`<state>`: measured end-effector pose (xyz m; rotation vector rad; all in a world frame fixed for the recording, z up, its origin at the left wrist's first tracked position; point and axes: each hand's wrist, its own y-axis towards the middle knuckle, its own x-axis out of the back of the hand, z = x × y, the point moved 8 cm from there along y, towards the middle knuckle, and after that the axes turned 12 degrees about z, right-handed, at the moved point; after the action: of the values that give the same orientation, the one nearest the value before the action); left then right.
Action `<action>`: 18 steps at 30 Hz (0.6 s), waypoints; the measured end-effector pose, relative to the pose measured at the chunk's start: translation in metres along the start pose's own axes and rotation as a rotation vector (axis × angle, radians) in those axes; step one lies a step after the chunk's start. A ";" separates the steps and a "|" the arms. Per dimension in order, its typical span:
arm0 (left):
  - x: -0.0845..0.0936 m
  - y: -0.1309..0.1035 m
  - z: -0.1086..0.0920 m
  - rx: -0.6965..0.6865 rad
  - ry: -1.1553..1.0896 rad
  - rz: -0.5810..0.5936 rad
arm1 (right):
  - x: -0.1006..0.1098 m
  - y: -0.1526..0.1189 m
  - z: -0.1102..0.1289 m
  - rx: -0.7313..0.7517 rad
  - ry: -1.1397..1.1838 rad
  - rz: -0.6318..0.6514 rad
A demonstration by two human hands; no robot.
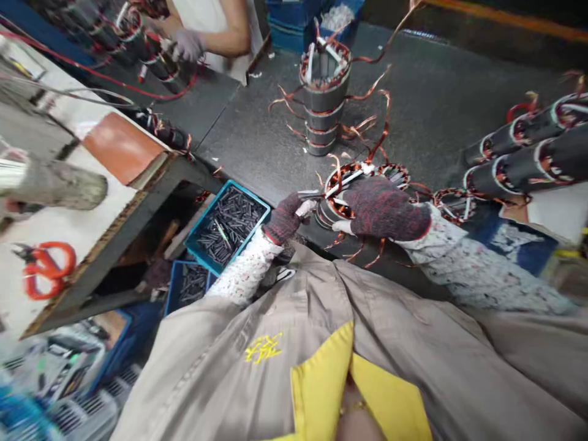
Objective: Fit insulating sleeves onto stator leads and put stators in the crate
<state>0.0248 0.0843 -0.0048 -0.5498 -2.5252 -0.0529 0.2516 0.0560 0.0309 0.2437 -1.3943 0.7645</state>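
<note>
Right in front of me stands a motor stator, a dark ringed cylinder with copper windings, white sleeves and loose copper leads. My right hand, in a dark knitted glove, is curled over its near right rim, and the palm and some fingers are hidden. At the stator's left side my left hand, gloved alike, is closed with the fingertips pinched on a thin dark strip that points at the windings. The strip's far end cannot be made out. Beside my left hand sits a teal bin full of short dark strips.
Beyond stands a stack of stators with copper leads sticking out. More stators lie at right. On the left bench are red-handled scissors. A co-worker's gloved hand touches stators at the upper left.
</note>
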 end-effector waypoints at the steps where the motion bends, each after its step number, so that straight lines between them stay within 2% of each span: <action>1: -0.006 0.008 0.005 0.009 -0.021 -0.001 | 0.002 -0.001 -0.001 0.002 0.002 -0.015; 3: -0.013 0.016 0.014 0.016 -0.081 0.001 | 0.004 -0.001 -0.005 0.012 0.005 -0.047; 5: -0.014 0.012 0.022 0.004 -0.174 0.020 | 0.000 0.003 -0.011 0.034 0.007 -0.075; 7: -0.007 -0.002 0.029 -0.010 -0.262 -0.004 | -0.006 0.008 -0.018 0.069 0.004 -0.123; 11: 0.010 -0.040 0.028 -0.062 -0.347 -0.175 | -0.014 0.006 -0.030 0.149 0.172 -0.322; 13: 0.011 -0.054 0.013 -0.144 -0.342 -0.236 | -0.010 -0.006 -0.031 0.176 0.365 -0.479; 16: 0.005 -0.067 -0.026 -0.324 -0.249 -0.260 | -0.002 -0.032 -0.023 0.251 0.758 -0.756; 18: -0.003 -0.071 -0.054 -0.437 -0.122 -0.223 | 0.000 -0.036 -0.010 0.343 1.045 -0.794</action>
<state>0.0264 0.0099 0.0451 -0.4422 -2.6935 -0.6843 0.2815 0.0348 0.0390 0.5264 -0.1150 0.3334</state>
